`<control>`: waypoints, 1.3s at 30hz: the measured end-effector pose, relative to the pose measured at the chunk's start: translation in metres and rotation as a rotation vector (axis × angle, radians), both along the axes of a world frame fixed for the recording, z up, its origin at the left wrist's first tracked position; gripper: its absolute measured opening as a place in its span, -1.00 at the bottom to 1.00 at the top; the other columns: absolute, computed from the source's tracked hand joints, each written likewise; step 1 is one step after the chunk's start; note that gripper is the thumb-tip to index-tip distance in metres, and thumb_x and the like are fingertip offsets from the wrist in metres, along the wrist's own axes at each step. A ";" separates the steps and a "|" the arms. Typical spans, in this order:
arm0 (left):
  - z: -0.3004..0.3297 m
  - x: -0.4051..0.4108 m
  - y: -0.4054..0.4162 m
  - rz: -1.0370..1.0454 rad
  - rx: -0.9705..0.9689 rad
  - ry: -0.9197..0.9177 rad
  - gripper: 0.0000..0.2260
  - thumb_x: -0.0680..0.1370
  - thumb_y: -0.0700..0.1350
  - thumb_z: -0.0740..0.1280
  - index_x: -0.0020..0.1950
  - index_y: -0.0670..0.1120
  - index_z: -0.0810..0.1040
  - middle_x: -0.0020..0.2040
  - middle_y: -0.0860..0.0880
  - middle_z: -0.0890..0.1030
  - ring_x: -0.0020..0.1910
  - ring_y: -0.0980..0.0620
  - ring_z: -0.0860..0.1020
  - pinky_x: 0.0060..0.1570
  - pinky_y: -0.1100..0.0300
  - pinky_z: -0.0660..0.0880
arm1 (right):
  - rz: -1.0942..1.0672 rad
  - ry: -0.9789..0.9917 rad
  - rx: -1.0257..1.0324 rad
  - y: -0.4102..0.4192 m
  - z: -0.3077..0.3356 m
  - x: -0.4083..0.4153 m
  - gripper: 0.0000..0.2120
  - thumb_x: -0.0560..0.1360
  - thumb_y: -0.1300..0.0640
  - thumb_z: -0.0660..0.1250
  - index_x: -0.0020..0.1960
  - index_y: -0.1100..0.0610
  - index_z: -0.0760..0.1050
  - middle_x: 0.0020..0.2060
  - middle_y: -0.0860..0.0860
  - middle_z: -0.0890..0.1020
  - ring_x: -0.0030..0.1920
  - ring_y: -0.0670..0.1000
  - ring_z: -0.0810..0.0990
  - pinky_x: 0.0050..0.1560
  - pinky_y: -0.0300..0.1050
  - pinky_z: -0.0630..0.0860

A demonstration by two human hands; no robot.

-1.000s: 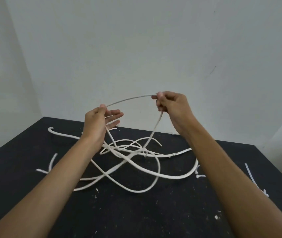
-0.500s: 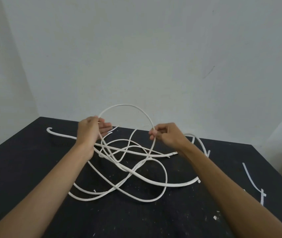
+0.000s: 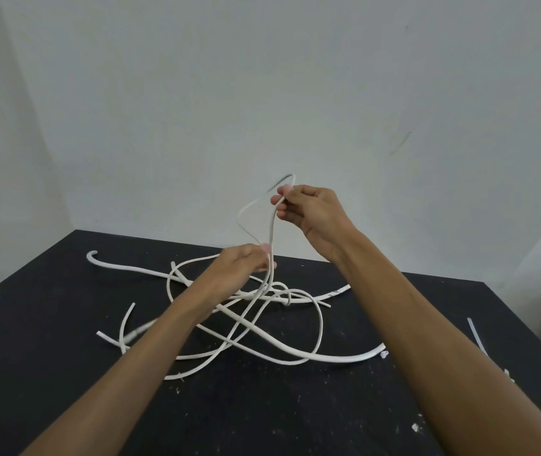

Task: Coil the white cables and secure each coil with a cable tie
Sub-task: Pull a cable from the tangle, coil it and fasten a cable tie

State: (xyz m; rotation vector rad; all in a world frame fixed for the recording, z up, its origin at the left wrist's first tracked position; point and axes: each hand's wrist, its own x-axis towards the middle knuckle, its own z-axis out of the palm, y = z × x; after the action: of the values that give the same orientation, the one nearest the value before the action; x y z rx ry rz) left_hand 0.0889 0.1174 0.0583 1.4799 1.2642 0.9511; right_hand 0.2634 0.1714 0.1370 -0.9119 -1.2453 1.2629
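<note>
Above the middle of the black table (image 3: 65, 373), both hands work a length of thin white cable (image 3: 271, 238) in the air. The right hand (image 3: 312, 212), at about 1 o'clock from the picture's centre, is raised against the pale wall (image 3: 262, 93); its fingers (image 3: 284, 191) are curled and pinch the cable, and a short bent end sticks up just past them. From that grip the cable runs out to 9 o'clock, bends sharply and comes down to the left hand (image 3: 243, 264), which sits lower, just above the far part of the table, its fingers (image 3: 266, 248) curled round the cable. A second strand drops straight from the right hand past the left hand's fingertips into the tangle of white cables (image 3: 262, 324) lying loose on the table below, looped over one another and uncoiled. One thicker strand (image 3: 114, 265) runs off toward 10 o'clock and ends in a small hook; another sweeps to 4 o'clock and ends near the right forearm. A separate thin white strip (image 3: 475, 334), possibly a cable tie, lies near the table's right edge at 4 o'clock, well apart from the tangle. White flecks dot the table top.
</note>
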 end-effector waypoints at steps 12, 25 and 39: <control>0.031 0.000 0.012 0.270 0.109 -0.247 -0.85 0.71 -0.23 0.34 0.06 -0.31 0.63 -0.13 -0.20 0.77 -0.12 -0.15 0.79 -0.09 0.00 0.74 | 0.117 -0.323 -0.085 -0.018 -0.068 0.026 -0.73 0.72 0.26 0.30 0.39 0.21 0.59 0.24 0.12 0.72 0.10 0.04 0.73 0.01 -0.22 0.65; 0.041 -0.017 0.018 0.385 0.032 -0.589 -0.80 0.76 -0.13 0.25 0.16 -0.22 0.61 -0.01 -0.19 0.77 0.02 -0.12 0.77 -0.13 0.15 0.70 | 0.105 -0.682 0.037 -0.040 -0.106 -0.001 -0.78 0.74 0.01 0.30 0.20 -0.05 0.74 0.07 -0.10 0.75 0.14 -0.10 0.64 0.23 -0.08 0.52; 0.052 -0.015 0.018 0.285 -0.051 -0.826 -0.75 0.67 -0.41 0.03 -0.03 -0.20 0.44 -0.35 -0.07 0.46 -0.44 0.02 0.55 -0.12 -0.02 0.69 | 0.007 -0.655 0.022 -0.040 -0.128 0.005 -0.81 0.68 -0.05 0.39 0.11 -0.05 0.77 -0.12 -0.24 0.74 -0.05 -0.29 0.63 0.11 -0.21 0.50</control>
State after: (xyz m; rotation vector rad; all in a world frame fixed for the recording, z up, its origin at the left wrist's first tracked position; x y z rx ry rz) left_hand 0.0739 0.1353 0.1104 0.7188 0.8664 1.4995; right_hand 0.2681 0.1317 0.0090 -1.3668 -1.7592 0.9761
